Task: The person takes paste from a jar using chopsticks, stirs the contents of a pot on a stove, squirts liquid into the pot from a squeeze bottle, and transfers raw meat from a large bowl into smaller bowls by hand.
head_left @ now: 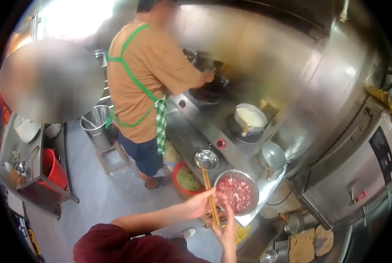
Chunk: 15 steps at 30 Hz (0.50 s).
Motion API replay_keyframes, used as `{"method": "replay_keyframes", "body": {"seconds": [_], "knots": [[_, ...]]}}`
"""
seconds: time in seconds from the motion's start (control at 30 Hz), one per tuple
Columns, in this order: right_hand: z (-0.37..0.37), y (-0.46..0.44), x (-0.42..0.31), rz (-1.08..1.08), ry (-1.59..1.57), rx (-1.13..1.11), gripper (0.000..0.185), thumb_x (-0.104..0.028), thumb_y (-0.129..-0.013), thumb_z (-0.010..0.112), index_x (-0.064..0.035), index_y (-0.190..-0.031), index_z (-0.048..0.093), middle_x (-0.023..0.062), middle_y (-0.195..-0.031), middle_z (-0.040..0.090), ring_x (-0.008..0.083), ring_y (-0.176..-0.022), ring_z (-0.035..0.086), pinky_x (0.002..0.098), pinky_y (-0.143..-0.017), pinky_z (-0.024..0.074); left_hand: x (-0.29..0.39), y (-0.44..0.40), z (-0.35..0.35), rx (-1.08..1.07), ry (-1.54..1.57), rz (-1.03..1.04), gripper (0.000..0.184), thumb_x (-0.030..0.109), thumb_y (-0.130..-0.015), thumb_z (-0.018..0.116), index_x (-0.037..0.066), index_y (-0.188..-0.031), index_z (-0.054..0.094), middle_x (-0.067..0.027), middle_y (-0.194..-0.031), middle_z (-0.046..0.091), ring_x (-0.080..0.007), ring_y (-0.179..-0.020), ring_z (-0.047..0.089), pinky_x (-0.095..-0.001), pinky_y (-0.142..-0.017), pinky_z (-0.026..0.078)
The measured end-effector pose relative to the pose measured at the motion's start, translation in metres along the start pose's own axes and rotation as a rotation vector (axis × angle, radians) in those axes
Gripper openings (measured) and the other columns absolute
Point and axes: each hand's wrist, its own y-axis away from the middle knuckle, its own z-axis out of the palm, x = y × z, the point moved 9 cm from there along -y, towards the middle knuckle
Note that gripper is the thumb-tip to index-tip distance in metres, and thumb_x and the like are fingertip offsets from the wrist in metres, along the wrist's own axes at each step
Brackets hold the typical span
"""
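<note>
A pair of long wooden chopsticks (pixel 207 180) slants between my two hands, their far tips at a small metal bowl (pixel 206 159). My left hand (pixel 200 204) comes in from the left and holds them around the middle. Lower down, my right hand (pixel 225 229) is at their near end, its fingers closed around it and partly overlapping the sticks. Just beyond and to the right of my hands, a large metal bowl (pixel 256 193) holds pieces of raw reddish meat (pixel 237 193).
A person (pixel 139 74) in a green-strapped apron stands at the stove, hand over a dark wok (pixel 207 93). A pot of pale liquid (pixel 251 117), an empty-looking grey pan (pixel 272 157), a red basin of greens (pixel 188 179) and a steel cabinet (pixel 345 166) surround the counter.
</note>
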Motion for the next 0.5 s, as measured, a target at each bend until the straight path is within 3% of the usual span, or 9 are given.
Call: {"method": "replay_keyframes", "body": {"seconds": [0.07,0.1,0.2,0.23,0.33,0.37,0.4,0.5], "knots": [[-0.012,-0.036,-0.022,-0.092,-0.055,0.039,0.073,-0.018,-0.063,0.079,0.001,-0.122,0.04,0.0116,-0.081,0.058,0.0237,-0.073,0.058,0.0324,-0.064,0.0474,0.005,-0.03,-0.006,-0.031,0.103,0.001,0.045,0.04,-0.094,0.028,0.005,-0.106,0.053,-0.0076,-0.108,0.055,-0.0202,-0.104,0.05,-0.0381,-0.091,0.038],[-0.009,-0.045,0.0,-0.079,-0.137,0.076,0.064,-0.017,-0.066,0.077,0.0007,-0.118,0.044,0.0117,-0.081,0.058,0.0242,-0.073,0.058,0.031,-0.065,0.0475,0.012,-0.042,-0.003,-0.066,0.091,0.016,0.044,0.038,-0.095,0.028,0.004,-0.107,0.053,-0.0068,-0.106,0.054,-0.0189,-0.102,0.05,-0.0355,-0.091,0.039],[-0.017,-0.083,0.004,-0.203,-0.211,0.091,0.05,-0.014,-0.067,0.076,-0.0003,-0.109,0.052,0.0119,-0.079,0.057,0.0244,-0.07,0.058,0.0303,-0.064,0.047,0.028,-0.072,-0.014,0.193,-0.14,-0.011,0.043,0.037,-0.095,0.028,0.004,-0.108,0.053,-0.006,-0.105,0.054,-0.0169,-0.101,0.05,-0.0322,-0.09,0.039],[-0.023,-0.098,0.001,-0.225,-0.24,0.064,0.027,-0.003,-0.068,0.068,0.0,-0.093,0.058,0.0114,-0.084,0.056,0.0201,-0.071,0.056,0.0281,-0.066,0.0449,0.032,-0.081,-0.015,0.235,-0.145,-0.042,0.042,0.036,-0.095,0.029,0.004,-0.108,0.053,-0.0056,-0.105,0.053,-0.0152,-0.101,0.049,-0.0301,-0.09,0.038],[-0.033,-0.135,0.016,-0.26,-0.203,0.115,0.016,0.002,-0.07,0.063,-0.0004,-0.085,0.059,0.0117,-0.082,0.056,0.021,-0.071,0.055,0.0288,-0.063,0.044,0.051,-0.109,-0.012,0.194,-0.166,0.041,0.041,0.037,-0.095,0.031,0.004,-0.109,0.052,-0.0061,-0.104,0.054,-0.0144,-0.098,0.052,-0.0296,-0.088,0.04],[-0.029,-0.145,0.034,-0.088,-0.339,0.066,0.01,0.002,-0.072,0.058,-0.0005,-0.082,0.059,0.0117,-0.082,0.056,0.0225,-0.073,0.054,0.0305,-0.067,0.0432,0.059,-0.113,-0.001,0.173,-0.208,0.025,0.044,0.036,-0.096,0.027,0.003,-0.111,0.051,-0.0054,-0.109,0.052,-0.0136,-0.101,0.049,-0.0288,-0.091,0.037],[-0.037,-0.159,0.027,-0.213,-0.25,0.107,0.012,0.002,-0.073,0.061,0.0002,-0.084,0.059,0.0126,-0.08,0.057,0.025,-0.072,0.057,0.0304,-0.064,0.0461,0.067,-0.122,-0.003,0.189,-0.305,0.042,0.046,0.036,-0.096,0.025,0.002,-0.115,0.048,-0.0065,-0.111,0.051,-0.0135,-0.102,0.049,-0.029,-0.092,0.036],[-0.038,-0.189,0.058,-0.115,-0.267,0.081,0.01,0.004,-0.074,0.056,0.002,-0.083,0.061,0.0138,-0.085,0.058,0.025,-0.08,0.057,0.0307,-0.072,0.0456,0.087,-0.155,-0.016,0.128,-0.468,0.069,0.049,0.038,-0.096,0.022,0.002,-0.122,0.043,-0.0074,-0.112,0.05,-0.0151,-0.106,0.047,-0.0312,-0.094,0.035]]}}
